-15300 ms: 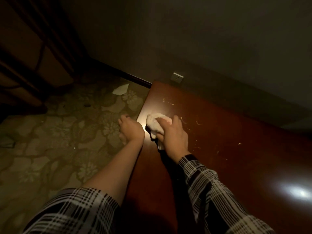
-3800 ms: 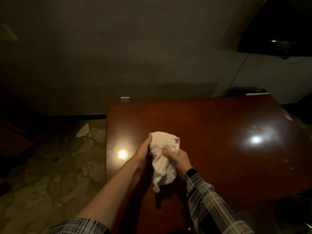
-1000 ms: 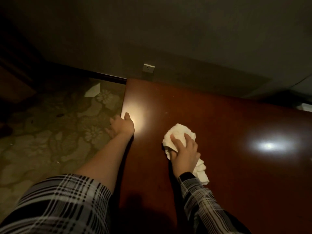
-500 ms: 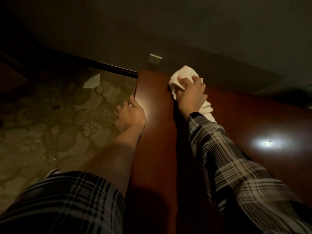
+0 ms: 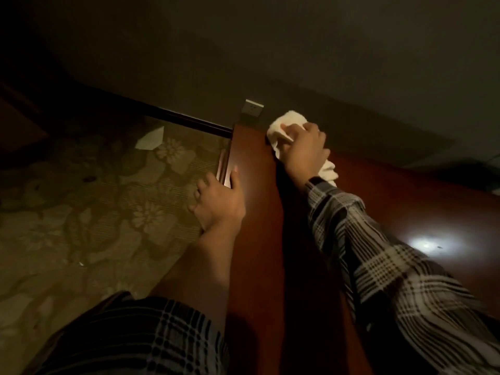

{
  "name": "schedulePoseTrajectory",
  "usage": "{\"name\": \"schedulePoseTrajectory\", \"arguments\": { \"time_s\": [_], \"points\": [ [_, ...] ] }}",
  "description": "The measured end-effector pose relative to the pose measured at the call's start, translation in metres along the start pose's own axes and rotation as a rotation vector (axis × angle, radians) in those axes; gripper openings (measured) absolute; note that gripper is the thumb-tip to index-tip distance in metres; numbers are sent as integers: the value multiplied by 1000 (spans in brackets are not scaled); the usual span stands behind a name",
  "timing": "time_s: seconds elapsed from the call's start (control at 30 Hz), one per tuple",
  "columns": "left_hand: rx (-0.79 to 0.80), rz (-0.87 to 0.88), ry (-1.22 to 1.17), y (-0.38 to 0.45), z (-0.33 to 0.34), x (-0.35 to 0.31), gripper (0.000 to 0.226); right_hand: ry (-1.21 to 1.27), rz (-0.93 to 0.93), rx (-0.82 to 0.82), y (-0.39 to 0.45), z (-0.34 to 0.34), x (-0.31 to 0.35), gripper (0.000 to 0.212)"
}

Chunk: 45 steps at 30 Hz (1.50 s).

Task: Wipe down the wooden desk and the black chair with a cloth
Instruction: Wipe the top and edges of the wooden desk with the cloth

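A person's right hand [image 5: 304, 147], clutching the white cloth [image 5: 284, 125], is now scrubbing the wooden desk [image 5: 259, 239] at its far corner, having swept up from mid-surface, while the left hand [image 5: 219, 201] is gripping the side edge; the chair is out of view, awaiting its turn.

From a second ago, I see the right hand [image 5: 304, 150] carry the crumpled white cloth [image 5: 284, 128] from the middle of the glossy reddish-brown wooden desk [image 5: 270, 239] to its far left corner by the wall. The left hand [image 5: 219, 204] now grips the desk's left edge farther forward.
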<state>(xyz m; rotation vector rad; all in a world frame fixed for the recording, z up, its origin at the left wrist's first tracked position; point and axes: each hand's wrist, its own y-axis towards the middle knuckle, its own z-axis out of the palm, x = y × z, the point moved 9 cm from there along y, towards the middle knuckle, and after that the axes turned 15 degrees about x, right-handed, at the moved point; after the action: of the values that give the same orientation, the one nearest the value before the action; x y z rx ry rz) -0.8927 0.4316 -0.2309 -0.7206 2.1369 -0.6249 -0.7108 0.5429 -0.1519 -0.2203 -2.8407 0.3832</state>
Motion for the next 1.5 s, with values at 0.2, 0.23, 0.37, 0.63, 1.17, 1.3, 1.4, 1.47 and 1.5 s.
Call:
{"name": "schedulePoseTrajectory", "arguments": {
  "time_s": [0.2,0.23,0.37,0.63,1.17,1.3,1.4,1.47,1.5],
  "points": [
    [0,11,-43,-2,-2,-1,60,46,-60,-77,-92,23,-16,49],
    [1,17,-49,-1,-2,-1,60,55,-56,-67,-110,31,-17,51],
    [-5,22,-35,0,-1,-1,59,27,-66,-111,-93,28,-7,50],
    [-1,18,-48,0,-1,0,59,39,-3,-64,-30,13,18,45],
    [28,45,-288,2,1,4,60,22,-199,-24,-37,15,9,37],
    [135,-43,-899,1,9,24,68,27,-217,-59,-96,30,9,43],
    [208,0,-1120,-16,9,39,64,-3,-271,-31,-160,55,19,56],
    [235,-22,-1148,-34,10,55,62,-18,-313,4,-203,72,25,63],
    [271,-54,-1160,-45,14,64,62,-28,-326,23,-225,80,26,66]
  ]
}}
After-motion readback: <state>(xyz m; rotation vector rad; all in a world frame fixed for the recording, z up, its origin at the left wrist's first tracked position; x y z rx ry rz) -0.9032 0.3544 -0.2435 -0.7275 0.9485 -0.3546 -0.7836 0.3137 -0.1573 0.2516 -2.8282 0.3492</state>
